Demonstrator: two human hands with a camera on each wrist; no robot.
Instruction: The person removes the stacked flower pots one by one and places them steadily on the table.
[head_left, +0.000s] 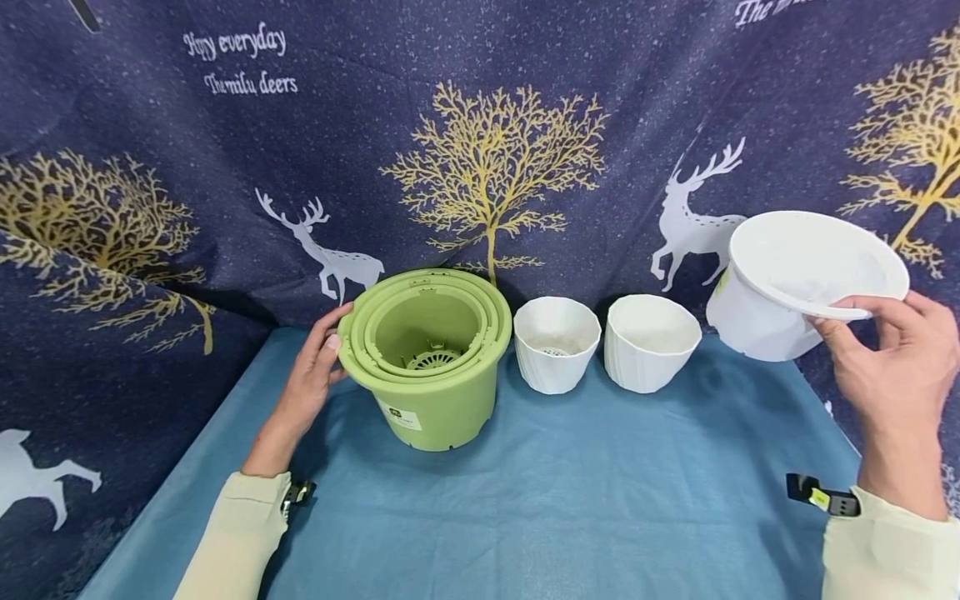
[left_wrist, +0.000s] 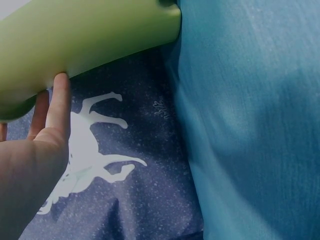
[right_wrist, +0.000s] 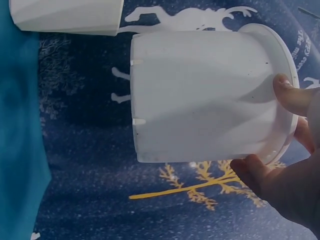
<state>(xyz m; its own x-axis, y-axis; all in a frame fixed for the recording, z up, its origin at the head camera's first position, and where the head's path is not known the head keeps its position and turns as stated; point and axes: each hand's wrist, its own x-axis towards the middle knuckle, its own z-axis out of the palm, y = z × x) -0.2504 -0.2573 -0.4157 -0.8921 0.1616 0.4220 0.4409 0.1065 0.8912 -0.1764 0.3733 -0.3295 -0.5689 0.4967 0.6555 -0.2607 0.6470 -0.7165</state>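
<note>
Several green plastic flower pots sit nested in one another, the outermost green pot (head_left: 450, 412) standing upright on the cloth. My left hand (head_left: 307, 375) touches its left side just under the rim, with fairly straight fingers against the wall in the left wrist view. At the far right, my right hand (head_left: 900, 358) pinches the rim of a large white flower pot (head_left: 761, 321), holding it above the table, slightly tilted. In the right wrist view the white pot's smooth side (right_wrist: 200, 100) shows, with the thumb (right_wrist: 292, 97) over its rim.
Two small white fluted pots, a left one (head_left: 555, 367) and a right one (head_left: 648, 367), stand side by side right of the green stack. A blue cloth (head_left: 480, 533) covers the table. Behind hangs a dark curtain (head_left: 337, 167) printed with deer and trees.
</note>
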